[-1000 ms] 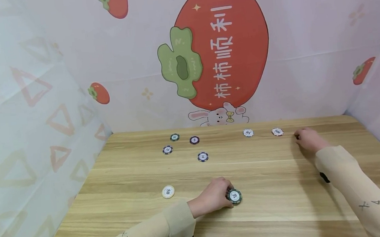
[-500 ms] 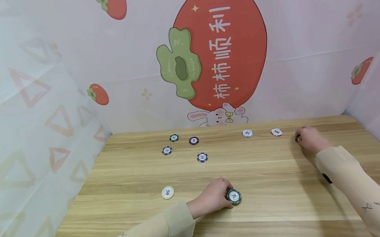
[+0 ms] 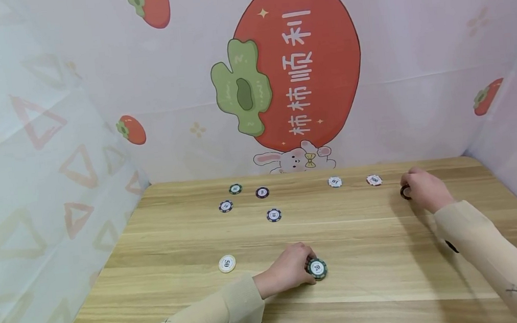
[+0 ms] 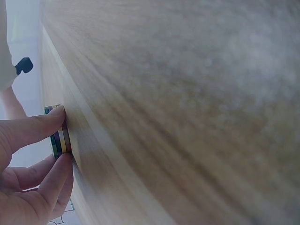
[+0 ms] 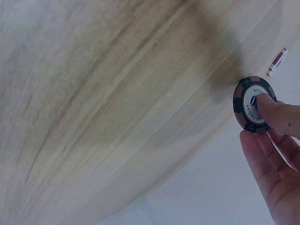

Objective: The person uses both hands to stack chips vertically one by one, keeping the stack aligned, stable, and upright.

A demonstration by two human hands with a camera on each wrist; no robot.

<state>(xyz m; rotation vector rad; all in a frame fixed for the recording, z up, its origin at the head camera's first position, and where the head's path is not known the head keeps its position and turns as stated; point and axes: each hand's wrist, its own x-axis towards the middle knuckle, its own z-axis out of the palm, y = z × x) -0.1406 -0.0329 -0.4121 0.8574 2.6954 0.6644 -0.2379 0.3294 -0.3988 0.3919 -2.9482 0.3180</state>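
Observation:
My left hand [image 3: 286, 270] grips the sides of a short stack of poker chips [image 3: 317, 268], topped by a green chip marked 20. In the left wrist view, the thumb and fingers hold the stack [image 4: 60, 138], whose layers differ in colour, low at the table surface. At the far right, my right hand [image 3: 427, 189] pinches a black-and-brown poker chip [image 3: 405, 193]. The right wrist view shows the thumb across this chip's white face [image 5: 250, 105], fingers behind, the chip tilted up; its number is partly covered.
Back right lie a 500 chip [image 3: 374, 180] and a white 10 chip [image 3: 335, 182]. Back left are a green chip [image 3: 235, 189], a purple chip [image 3: 262, 192] and two blue chips [image 3: 274, 215]. A pale 50 chip [image 3: 227, 263] lies left of my left hand. Fabric walls border the wooden table [image 3: 173, 292].
My right hand has shifted slightly, and the dark chip, mostly hidden before, shows more and tilts up in its fingers. The left hand stays at the stack. The head view has drifted slightly.

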